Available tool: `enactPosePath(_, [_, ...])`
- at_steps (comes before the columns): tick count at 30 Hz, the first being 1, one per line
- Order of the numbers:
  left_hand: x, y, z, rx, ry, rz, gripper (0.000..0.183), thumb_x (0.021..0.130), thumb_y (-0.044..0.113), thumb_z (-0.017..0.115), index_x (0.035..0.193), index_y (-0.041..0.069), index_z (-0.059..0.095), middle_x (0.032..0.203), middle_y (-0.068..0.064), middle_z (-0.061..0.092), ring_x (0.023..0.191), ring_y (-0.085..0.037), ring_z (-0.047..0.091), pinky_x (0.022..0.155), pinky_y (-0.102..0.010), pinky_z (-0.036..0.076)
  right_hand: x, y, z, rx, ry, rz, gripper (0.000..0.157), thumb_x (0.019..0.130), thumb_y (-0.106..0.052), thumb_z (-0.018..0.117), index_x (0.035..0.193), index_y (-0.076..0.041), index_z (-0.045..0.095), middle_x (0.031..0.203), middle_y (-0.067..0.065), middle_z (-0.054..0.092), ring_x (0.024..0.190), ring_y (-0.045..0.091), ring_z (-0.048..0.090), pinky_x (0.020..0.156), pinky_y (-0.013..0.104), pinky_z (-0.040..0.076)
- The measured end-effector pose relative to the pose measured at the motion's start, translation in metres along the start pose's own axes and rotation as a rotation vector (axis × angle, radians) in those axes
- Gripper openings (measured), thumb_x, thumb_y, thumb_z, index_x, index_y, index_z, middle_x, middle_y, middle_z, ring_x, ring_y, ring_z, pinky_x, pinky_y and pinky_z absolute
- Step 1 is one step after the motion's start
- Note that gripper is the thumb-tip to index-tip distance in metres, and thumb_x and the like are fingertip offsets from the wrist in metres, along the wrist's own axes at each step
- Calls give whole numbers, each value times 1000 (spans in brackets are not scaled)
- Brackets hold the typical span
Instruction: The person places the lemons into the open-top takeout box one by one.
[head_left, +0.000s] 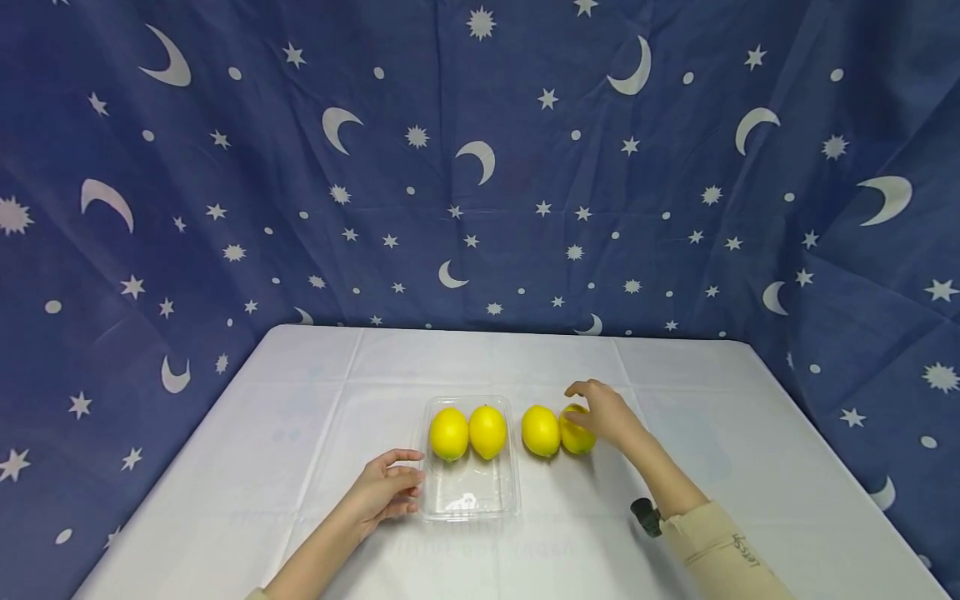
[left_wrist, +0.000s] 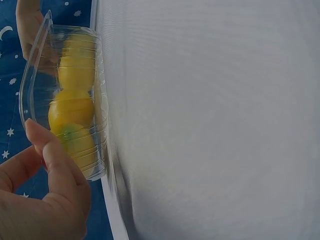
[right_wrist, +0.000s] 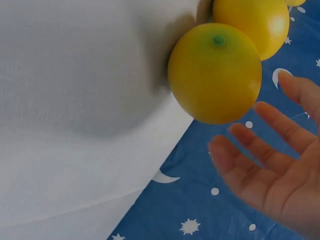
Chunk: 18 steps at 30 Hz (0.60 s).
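Note:
Two yellow lemons lie side by side at the far end of a clear plastic container. My left hand is at the container's left side, its relaxed fingers right at the rim, as the left wrist view also shows. To the right of the container, two more lemons sit next to each other on the table. My right hand hovers over the rightmost lemon, with the fingers spread and partly covering it in the head view. In the right wrist view the fingertips are beside that lemon, which has a green stem end.
A white cloth covers the table. Behind and around it hangs a dark blue curtain printed with white moons and stars. A dark band shows at the right sleeve's cuff.

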<state>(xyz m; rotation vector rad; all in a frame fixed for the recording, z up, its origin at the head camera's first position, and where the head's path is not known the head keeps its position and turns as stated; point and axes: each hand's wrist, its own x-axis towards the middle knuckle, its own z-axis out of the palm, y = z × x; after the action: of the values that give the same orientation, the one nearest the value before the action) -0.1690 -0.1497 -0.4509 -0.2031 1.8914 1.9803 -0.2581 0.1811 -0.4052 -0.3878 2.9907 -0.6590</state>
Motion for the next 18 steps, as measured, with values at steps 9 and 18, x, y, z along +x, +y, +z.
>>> enactPosePath(9, [1, 0, 0, 1, -6, 4, 46, 89, 5, 60, 130, -3, 40, 86, 1, 60, 68, -7, 57, 60, -20, 58, 3, 6, -1, 64, -156, 111, 39, 81, -9, 72, 117, 2, 59, 107, 23, 61, 86, 27, 60, 74, 37, 58])
enactPosePath(18, [0, 0, 0, 15, 5, 3, 47, 89, 7, 61, 130, -3, 40, 86, 1, 59, 69, -8, 57, 62, -21, 58, 7, 6, 1, 148, -238, 134, 43, 85, -8, 67, 125, 1, 54, 117, 28, 55, 65, 18, 55, 53, 26, 57])
